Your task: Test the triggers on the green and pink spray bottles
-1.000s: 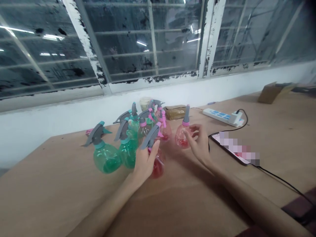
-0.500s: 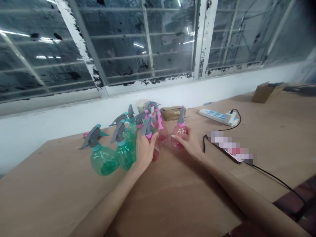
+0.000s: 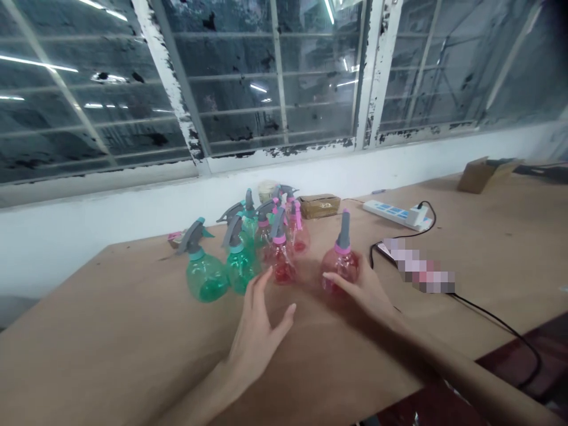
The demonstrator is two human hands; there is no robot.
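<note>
A pink spray bottle (image 3: 337,264) with a grey trigger head is gripped by my right hand (image 3: 366,290), thumb in front and fingers around its far right side. My left hand (image 3: 261,322) holds nothing; its thumb and fingers are apart, just in front of the grouped bottles. Nearest to it stand another pink spray bottle (image 3: 282,263) and a green spray bottle (image 3: 241,266). Farther left stands a second green spray bottle (image 3: 205,277). Several more green and pink bottles crowd behind these, partly hidden.
Behind the bottles lies a brown taped package (image 3: 319,206) beside a pale tub (image 3: 267,191). A white power strip (image 3: 394,214), a phone-like object (image 3: 417,266) with a black cable, and an open cardboard box (image 3: 486,175) are on the right. A white wall with windows closes the back.
My left hand has let go of a pink spray bottle and drawn back toward me, opening. My right hand has brought its pink bottle nearer and slightly right. The camera view has shifted.
</note>
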